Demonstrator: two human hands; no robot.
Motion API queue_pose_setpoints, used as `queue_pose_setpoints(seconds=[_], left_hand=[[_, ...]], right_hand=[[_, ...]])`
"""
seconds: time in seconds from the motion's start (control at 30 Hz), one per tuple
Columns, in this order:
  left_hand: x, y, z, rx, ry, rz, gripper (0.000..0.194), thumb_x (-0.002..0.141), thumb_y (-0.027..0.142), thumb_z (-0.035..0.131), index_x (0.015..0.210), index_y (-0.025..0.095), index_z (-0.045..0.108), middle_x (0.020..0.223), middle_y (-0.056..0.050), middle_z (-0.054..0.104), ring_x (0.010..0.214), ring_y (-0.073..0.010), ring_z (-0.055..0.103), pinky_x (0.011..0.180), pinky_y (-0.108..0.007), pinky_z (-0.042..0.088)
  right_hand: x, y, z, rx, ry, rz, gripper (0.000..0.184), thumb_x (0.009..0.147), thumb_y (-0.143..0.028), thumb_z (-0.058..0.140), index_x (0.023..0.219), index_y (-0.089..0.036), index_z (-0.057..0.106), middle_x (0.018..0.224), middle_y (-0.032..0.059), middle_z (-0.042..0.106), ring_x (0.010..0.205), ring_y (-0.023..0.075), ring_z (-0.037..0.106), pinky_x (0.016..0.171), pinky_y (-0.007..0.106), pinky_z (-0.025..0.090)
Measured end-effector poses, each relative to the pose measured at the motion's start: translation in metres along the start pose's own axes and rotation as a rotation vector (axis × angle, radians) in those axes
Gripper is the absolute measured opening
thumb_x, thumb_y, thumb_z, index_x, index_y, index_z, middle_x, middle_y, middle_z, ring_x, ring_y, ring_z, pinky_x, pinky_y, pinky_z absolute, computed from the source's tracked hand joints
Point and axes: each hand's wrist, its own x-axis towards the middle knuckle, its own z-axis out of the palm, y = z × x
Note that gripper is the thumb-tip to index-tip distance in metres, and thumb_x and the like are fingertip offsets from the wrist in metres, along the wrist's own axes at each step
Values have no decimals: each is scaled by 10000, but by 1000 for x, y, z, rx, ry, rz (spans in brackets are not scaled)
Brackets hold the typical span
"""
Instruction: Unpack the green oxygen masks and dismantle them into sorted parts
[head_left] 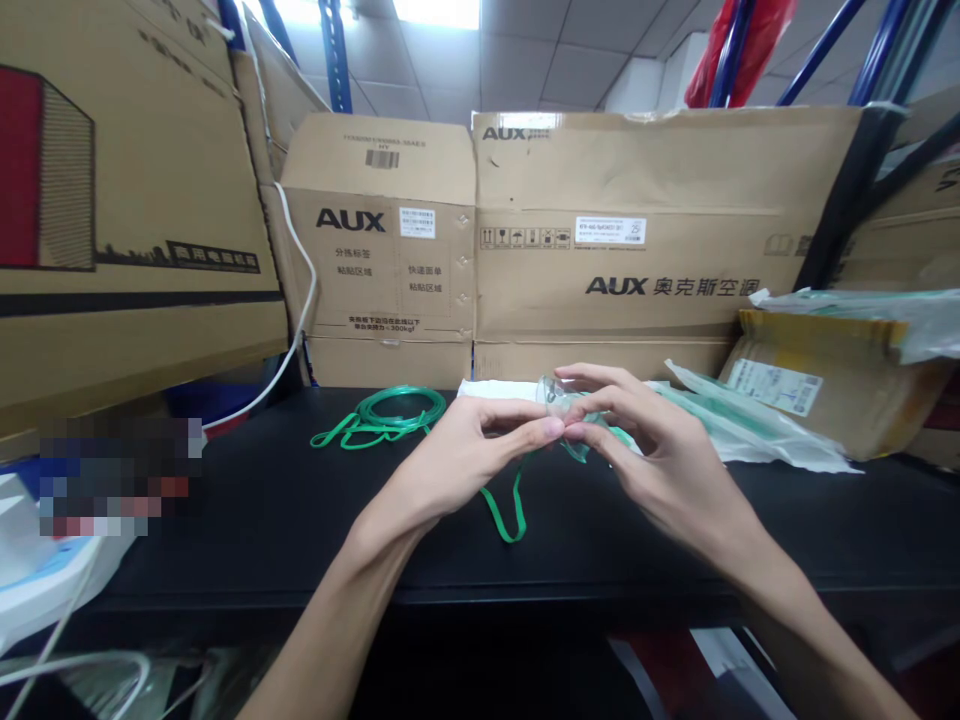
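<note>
Storage corner walled in by cartons
A black table [262, 520] is backed by stacked AUX cardboard boxes [637, 230]; blue rack posts [335, 55] and lit ceiling panels [439, 10] are seen above

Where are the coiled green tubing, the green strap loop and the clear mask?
coiled green tubing [400, 409], head view, on the coil's near edge.
green strap loop [512, 533], head view, bottom of the loop.
clear mask [553, 393], head view, clear top rim.

Both hands, left [457, 455] and right [652, 450], pinching a clear mask [559, 395] above the black table [262, 520].
</note>
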Motion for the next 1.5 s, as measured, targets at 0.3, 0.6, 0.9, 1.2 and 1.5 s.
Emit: queue_pose_setpoints(seconds=[0.3, 0.6, 0.9, 1.2, 1.5], left_hand=[[0, 0, 1, -70, -12, -25, 204, 910, 356, 710, 1021, 224, 820, 1002, -31, 799, 1042, -248, 704, 955, -337, 521], [1, 0, 2, -29, -2, -46, 230, 904, 393, 704, 975, 212, 826, 951, -39, 798, 1002, -261, 697, 885, -337, 505], [0, -1, 3, -18, 8, -43, 207, 897, 392, 720, 940, 219, 824, 953, -16, 788, 947, -231, 675, 854, -314, 467], [0, 1, 3, -53, 79, -34, 199, 889, 361, 727, 939, 200, 831, 872, -18, 782, 839, -198, 666, 726, -267, 449], [1, -1, 8, -130, 33, -33, 222, 890, 349, 742, 1079, 266, 822, 940, -15, 807, 956, -224, 701, 835, -290, 482]], right_hand=[[1, -3, -2, 31, -5, 35, 138, 960, -198, 593, 862, -260, 667, 1317, 48, 672, 1272, 271, 599, 1028, 452, 508], [2, -4, -7, 102, 59, 128, 123, 959, -230, 604, 841, -243, 639, 1276, 47, 678, 1218, 248, 635, 878, 349, 569], [4, -3, -25, 157, 215, 147, 121, 913, -296, 706, 816, -231, 676, 1239, 53, 716, 1125, 243, 701, 877, 333, 598], [3, -6, -12, 103, 71, 163, 146, 848, -377, 785, 919, -259, 736, 1294, 42, 677, 1168, 278, 660, 890, 399, 581], [0, -7, -2, 55, 146, 55, 112, 908, -291, 725, 807, -242, 719, 1192, 41, 706, 1113, 244, 673, 876, 371, 549]])
